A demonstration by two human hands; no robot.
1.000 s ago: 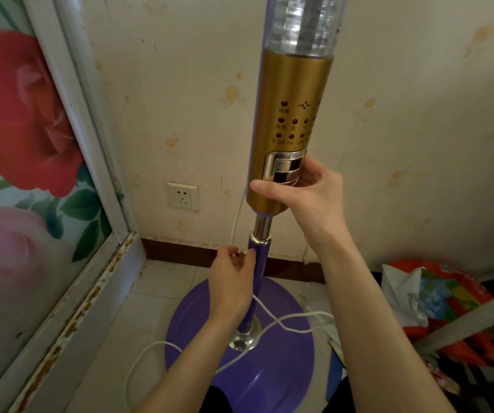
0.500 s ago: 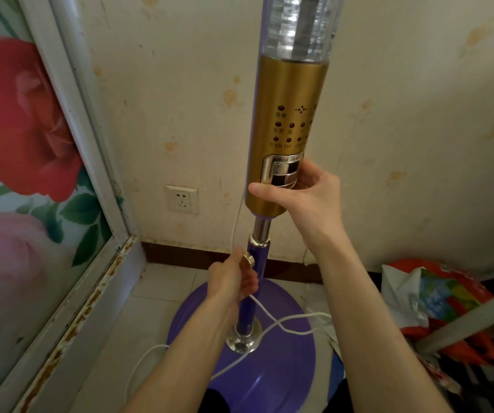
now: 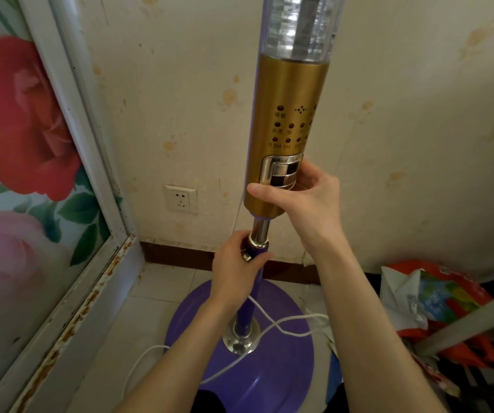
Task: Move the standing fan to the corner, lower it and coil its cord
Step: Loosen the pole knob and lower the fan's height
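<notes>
While the fan (image 3: pixel 287 138) stands upright in the corner of the floor (image 3: pixel 162 296) near the wall socket (image 3: pixel 181 199), the right hand (image 3: pixel 305 201) wraps its fingers around the gold body. The left hand (image 3: pixel 237 263) clamps the purple pole's collar (image 3: pixel 257 244). The white cord (image 3: pixel 284 326) lies loose across the round base (image 3: pixel 269 377).

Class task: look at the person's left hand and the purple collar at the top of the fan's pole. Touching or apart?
Touching. The head view shows the left hand wrapped around the purple collar, thumb pressed against its front, no gap.
</notes>
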